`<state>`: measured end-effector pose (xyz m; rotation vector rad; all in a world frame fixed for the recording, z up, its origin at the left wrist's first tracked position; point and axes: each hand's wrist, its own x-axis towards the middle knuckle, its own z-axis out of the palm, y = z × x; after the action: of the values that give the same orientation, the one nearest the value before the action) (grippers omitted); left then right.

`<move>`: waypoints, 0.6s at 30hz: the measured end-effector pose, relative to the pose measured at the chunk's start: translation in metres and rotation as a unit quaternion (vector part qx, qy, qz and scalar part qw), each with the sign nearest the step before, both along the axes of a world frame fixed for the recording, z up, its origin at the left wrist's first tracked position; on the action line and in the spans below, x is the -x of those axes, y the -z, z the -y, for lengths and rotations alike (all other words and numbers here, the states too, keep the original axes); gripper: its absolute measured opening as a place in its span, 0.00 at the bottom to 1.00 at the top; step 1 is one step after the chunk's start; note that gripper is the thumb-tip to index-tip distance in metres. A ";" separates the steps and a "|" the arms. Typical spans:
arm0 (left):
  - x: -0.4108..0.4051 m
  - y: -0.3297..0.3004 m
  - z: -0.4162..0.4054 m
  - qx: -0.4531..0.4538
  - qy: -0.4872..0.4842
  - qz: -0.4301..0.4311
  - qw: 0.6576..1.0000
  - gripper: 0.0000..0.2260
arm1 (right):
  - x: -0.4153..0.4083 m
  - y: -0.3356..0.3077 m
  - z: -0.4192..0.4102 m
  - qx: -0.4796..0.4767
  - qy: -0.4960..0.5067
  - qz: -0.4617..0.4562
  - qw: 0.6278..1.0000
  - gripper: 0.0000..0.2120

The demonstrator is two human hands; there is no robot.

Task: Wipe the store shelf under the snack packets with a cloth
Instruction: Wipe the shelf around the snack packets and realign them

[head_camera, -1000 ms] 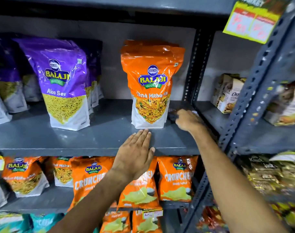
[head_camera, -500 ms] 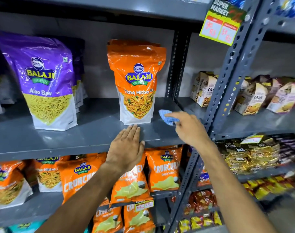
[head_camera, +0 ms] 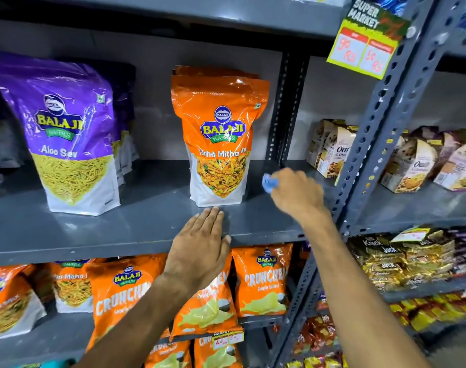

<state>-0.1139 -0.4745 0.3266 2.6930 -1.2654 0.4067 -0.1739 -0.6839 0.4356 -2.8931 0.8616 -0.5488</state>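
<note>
A grey metal shelf [head_camera: 146, 216] runs across the middle of the view. On it stand an orange snack packet [head_camera: 219, 136] near the right end, with more of the same behind it, and a purple Aloo Sev packet [head_camera: 67, 139] to the left. My right hand [head_camera: 298, 195] grips a small blue cloth [head_camera: 269, 183], held just right of the orange packet over the shelf's right end. My left hand [head_camera: 200, 248] lies flat, fingers together, on the shelf's front edge right below the orange packet.
A perforated grey upright [head_camera: 372, 144] stands just right of my right hand, with a yellow price tag [head_camera: 364, 46] above. Boxed oats packs [head_camera: 330, 150] fill the neighbouring shelf. Orange Crunchem packets [head_camera: 261, 280] hang on the shelf below.
My right hand came off the shelf's back right corner and now holds the blue cloth in sight beside the orange packet. The view turned to the right. My left hand stayed put.
</note>
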 end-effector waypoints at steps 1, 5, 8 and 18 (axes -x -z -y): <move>0.000 0.001 0.000 0.002 0.002 0.001 1.000 0.33 | -0.025 -0.005 0.012 -0.021 0.020 0.023 0.999 0.15; -0.001 0.001 0.000 0.017 0.004 0.005 1.000 0.31 | -0.125 -0.003 0.064 -0.104 0.047 -0.022 0.993 0.20; -0.002 0.002 0.001 0.013 -0.003 0.018 1.000 0.31 | -0.169 0.014 0.102 -0.090 -0.020 -0.089 0.992 0.20; -0.003 0.003 0.000 -0.003 -0.018 0.008 1.000 0.30 | -0.190 0.036 0.126 -0.037 0.005 -0.137 0.990 0.25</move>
<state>-0.1106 -0.4748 0.3241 2.7266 -1.2258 0.4301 0.0159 -0.8097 0.3999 -2.9389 0.9053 -0.1171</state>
